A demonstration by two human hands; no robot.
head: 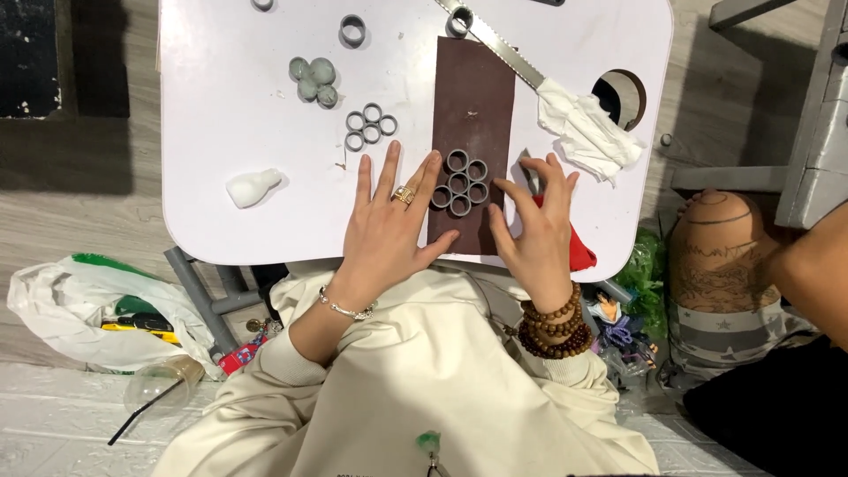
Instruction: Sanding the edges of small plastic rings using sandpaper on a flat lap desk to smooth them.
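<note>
A cluster of several grey rings (459, 183) lies on a dark brown sheet (475, 97) on the small white table (256, 97). My left hand (387, 225) rests flat beside the cluster on its left, fingers spread, a gold ring on one finger and a bracelet on the wrist. My right hand (535, 225) hovers on the cluster's right, fingers apart and tips near the rings, with wooden bead bracelets on the wrist. Neither hand grips anything.
A second ring cluster (370, 127), single rings (352, 31), grey-green balls (314, 79), a small white bottle (252, 187), a saw blade (495, 42) with white cloth (590, 132). Plastic bag (79, 309) on the floor at left; another person's arm (808, 265) at right.
</note>
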